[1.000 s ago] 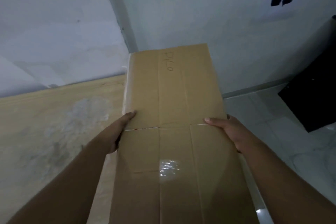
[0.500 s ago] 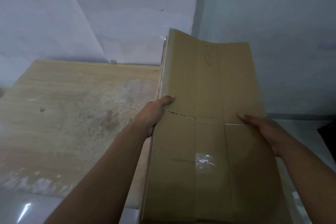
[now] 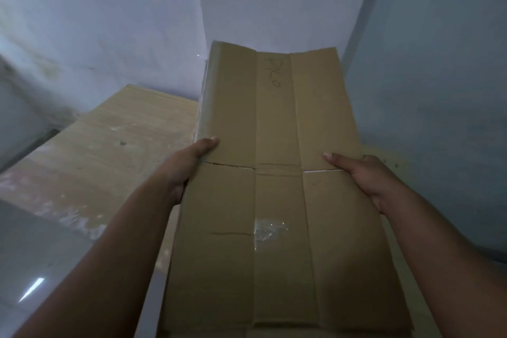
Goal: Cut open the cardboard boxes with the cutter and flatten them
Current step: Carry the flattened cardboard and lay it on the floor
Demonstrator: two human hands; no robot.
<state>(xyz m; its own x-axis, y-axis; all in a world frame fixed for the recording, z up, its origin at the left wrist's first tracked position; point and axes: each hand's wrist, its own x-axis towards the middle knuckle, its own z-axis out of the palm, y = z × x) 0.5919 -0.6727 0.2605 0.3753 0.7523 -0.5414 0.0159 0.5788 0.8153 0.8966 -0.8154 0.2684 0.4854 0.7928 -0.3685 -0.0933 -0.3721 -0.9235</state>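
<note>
Pinching the flattened box (image 3: 277,123) at opposite edges: left hand (image 3: 189,164) and right hand (image 3: 362,177), grip probably wrapping underneath.

A: Is there any writing to read here?

B: There is a handwritten word (image 3: 273,72) in thin dark pen on the cardboard box (image 3: 323,118). It sits on the far half, in the narrow middle panel (image 3: 275,123).

A: What does it say?

B: It has four characters, turned sideways and running from the far edge toward the viewer. The first looks like a capital P and the last like an O or a zero. The two between are unclear. It may read "PYLO" or "PILO", but I cannot tell which.

A: Is it printed or stamped?

B: It is drawn by hand, with uneven strokes that are faint against the brown board.
</note>
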